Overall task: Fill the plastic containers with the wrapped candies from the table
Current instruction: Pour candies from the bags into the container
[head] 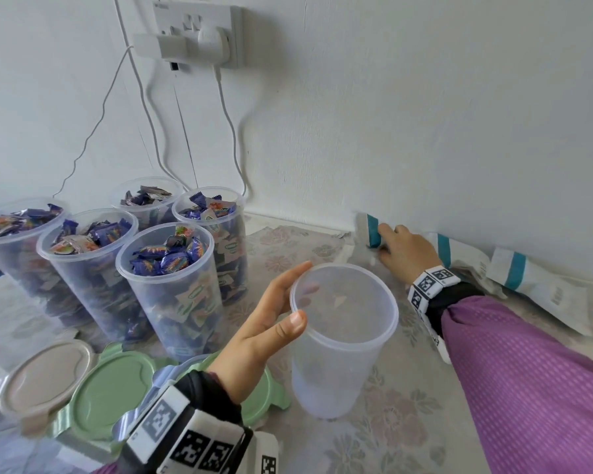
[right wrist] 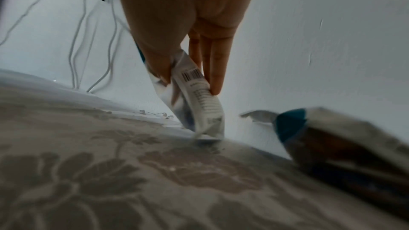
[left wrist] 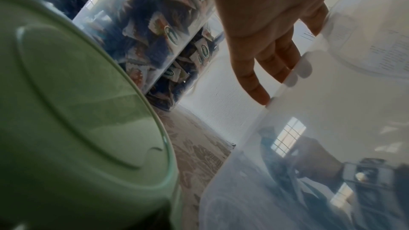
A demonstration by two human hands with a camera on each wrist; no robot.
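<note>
An empty clear plastic container (head: pixel 339 354) stands upright on the flowered tablecloth. My left hand (head: pixel 293 295) grips its rim from the left, thumb on the near edge and fingers on the far side. In the left wrist view my left hand (left wrist: pixel 285 52) presses its fingertips against the container (left wrist: pixel 309 146) wall. My right hand (head: pixel 404 251) reaches to the wall and pinches a white candy bag with a teal stripe (head: pixel 368 230). In the right wrist view my right hand (right wrist: pixel 188 78) holds the crumpled bag (right wrist: pixel 205 104) between thumb and fingers. Several containers filled with wrapped candies (head: pixel 172 268) stand at the left.
Two more white and teal bags (head: pixel 541 285) lie along the wall at the right; one bag (right wrist: pixel 332 137) lies close to my right hand. Green (head: pixel 113 384) and beige (head: pixel 45 374) lids lie at the front left. Cables hang from a wall socket (head: pixel 199 35).
</note>
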